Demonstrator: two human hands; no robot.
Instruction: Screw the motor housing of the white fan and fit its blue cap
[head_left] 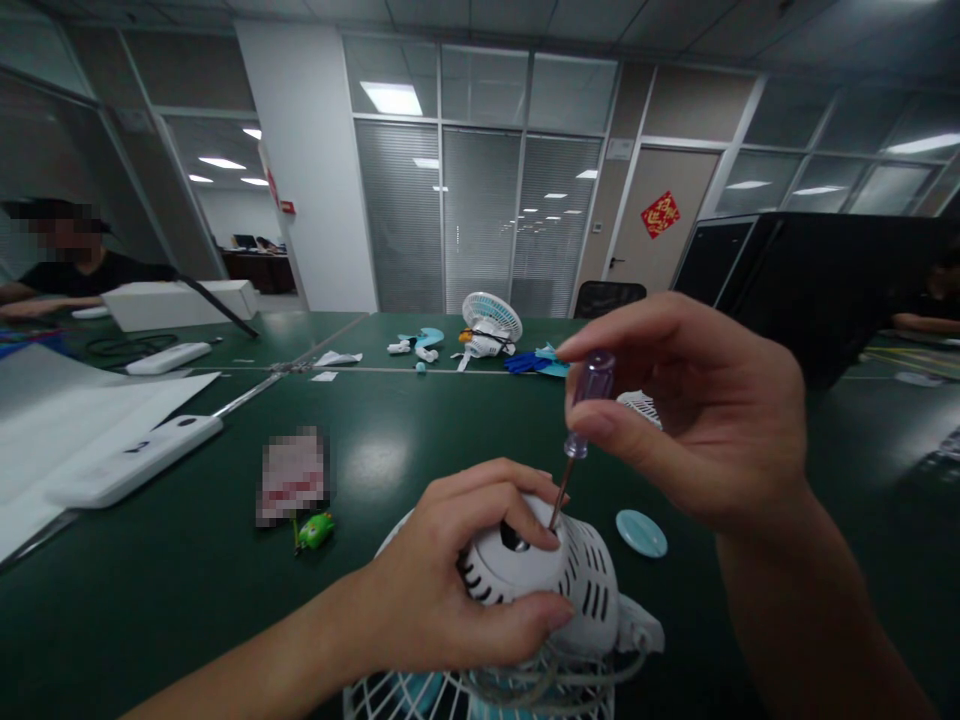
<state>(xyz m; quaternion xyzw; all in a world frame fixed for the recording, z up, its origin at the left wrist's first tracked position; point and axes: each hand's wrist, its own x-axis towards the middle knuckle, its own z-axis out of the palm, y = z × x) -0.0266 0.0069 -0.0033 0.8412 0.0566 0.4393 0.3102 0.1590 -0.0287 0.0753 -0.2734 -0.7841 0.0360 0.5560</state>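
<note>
In front of me a white electric fan [592,590] lies with its slotted motor housing up and its wire cage below, blue blades showing through. My left hand [472,570] is wrapped round the housing, thumb on the near side, fingers over the top. Between the thumb and fingers of my right hand [697,420] is a screwdriver [595,380] with a clear purple handle. Its shaft slants down and its tip meets the housing top beside my left fingertip; any screw there is hidden. A light blue round cap [641,533] lies right of the fan.
A second fan [491,325] stands at the back among blue parts [427,338] and blue gloves [529,362]. On the left are a green toy [316,530], a white power strip [142,460] and white sheets [45,420]. A person [75,260] sits far left; a black monitor [817,280] stands right.
</note>
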